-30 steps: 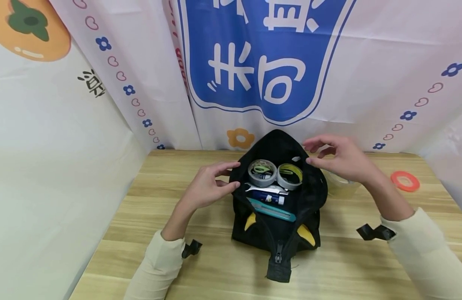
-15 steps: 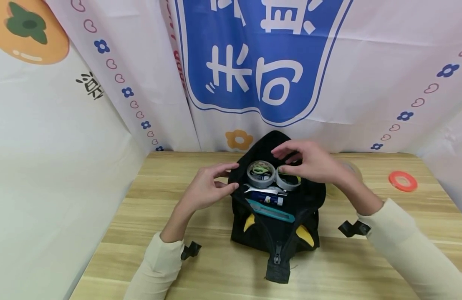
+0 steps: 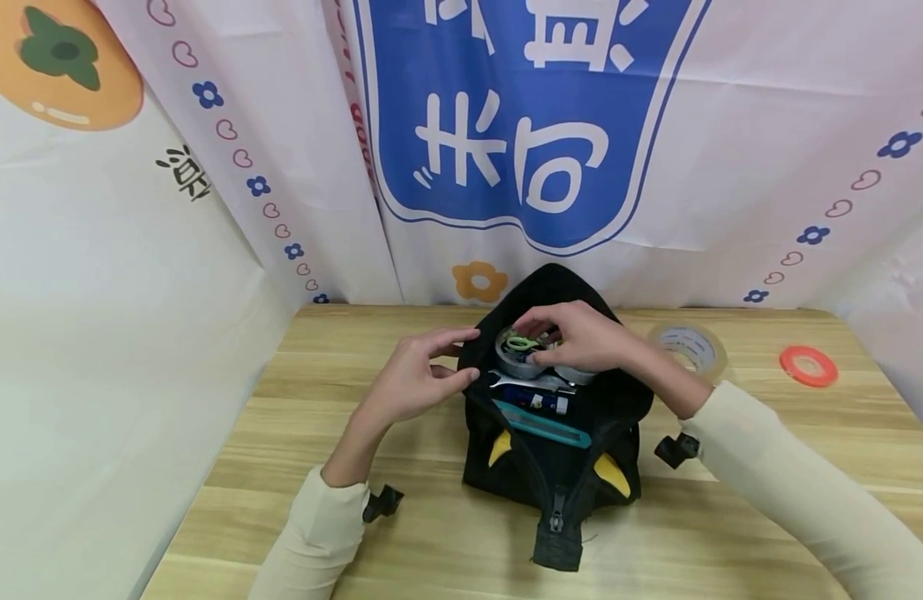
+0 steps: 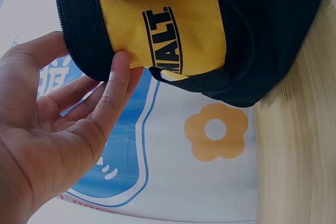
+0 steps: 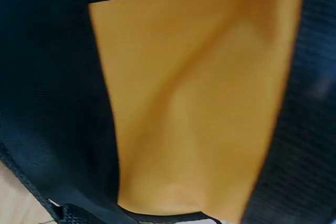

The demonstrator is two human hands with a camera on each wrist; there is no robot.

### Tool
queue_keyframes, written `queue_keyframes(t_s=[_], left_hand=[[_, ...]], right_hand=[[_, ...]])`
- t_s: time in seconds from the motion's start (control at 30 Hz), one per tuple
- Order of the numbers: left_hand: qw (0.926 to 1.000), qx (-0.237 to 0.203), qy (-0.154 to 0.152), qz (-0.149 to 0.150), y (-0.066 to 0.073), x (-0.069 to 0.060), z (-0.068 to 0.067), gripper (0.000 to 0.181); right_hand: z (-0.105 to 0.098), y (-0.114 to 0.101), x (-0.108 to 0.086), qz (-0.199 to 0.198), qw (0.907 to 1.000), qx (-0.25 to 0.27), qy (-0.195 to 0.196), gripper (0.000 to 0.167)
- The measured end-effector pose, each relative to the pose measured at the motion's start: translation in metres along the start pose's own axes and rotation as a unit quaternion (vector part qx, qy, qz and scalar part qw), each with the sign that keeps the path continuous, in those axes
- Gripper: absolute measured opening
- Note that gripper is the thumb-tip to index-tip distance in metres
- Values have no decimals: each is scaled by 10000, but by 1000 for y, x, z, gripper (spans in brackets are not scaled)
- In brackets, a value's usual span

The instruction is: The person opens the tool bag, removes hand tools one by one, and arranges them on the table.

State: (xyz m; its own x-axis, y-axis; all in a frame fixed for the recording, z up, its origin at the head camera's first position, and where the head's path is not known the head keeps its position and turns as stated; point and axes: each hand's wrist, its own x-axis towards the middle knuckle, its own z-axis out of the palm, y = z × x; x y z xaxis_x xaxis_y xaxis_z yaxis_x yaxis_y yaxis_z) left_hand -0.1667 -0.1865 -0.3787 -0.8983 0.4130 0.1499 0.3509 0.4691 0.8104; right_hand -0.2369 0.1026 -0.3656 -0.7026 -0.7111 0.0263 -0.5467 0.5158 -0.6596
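One black bag (image 3: pixel 554 286) stands with its zipped mouth parted on the wooden table (image 3: pixel 318 400). Inside it are two grey rolls, the left roll (image 3: pixel 515 367) and the right roll (image 3: pixel 579 377), side by side, with one wrench (image 3: pixel 534 382), one blue tube (image 3: pixel 532 398) and one teal cutter (image 3: pixel 545 424) nearer the bag's front. Right of the bag lie one clear tape roll (image 3: pixel 689 340) and, farther out, one red ring (image 3: pixel 809 382). The right hand (image 3: pixel 584 337) reaches into the bag's mouth, hiding most of the right roll, its fingers bent about the left roll; whether it pinches anything cannot be told. The left hand (image 3: pixel 412 379), fingers spread, touches the bag's left rim, so the bag lies between both wrists.
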Motion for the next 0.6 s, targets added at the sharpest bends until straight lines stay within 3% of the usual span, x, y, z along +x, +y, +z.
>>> queue_keyframes(t_s=[0.3, 0.6], left_hand=[[10000, -16, 8, 1, 0, -1, 0, 51], [10000, -50, 0, -32, 0, -1, 0, 50]], right_hand=[[14, 12, 13, 120, 9988, -121, -448, 47], [26, 28, 16, 177, 9979, -207, -586, 44]])
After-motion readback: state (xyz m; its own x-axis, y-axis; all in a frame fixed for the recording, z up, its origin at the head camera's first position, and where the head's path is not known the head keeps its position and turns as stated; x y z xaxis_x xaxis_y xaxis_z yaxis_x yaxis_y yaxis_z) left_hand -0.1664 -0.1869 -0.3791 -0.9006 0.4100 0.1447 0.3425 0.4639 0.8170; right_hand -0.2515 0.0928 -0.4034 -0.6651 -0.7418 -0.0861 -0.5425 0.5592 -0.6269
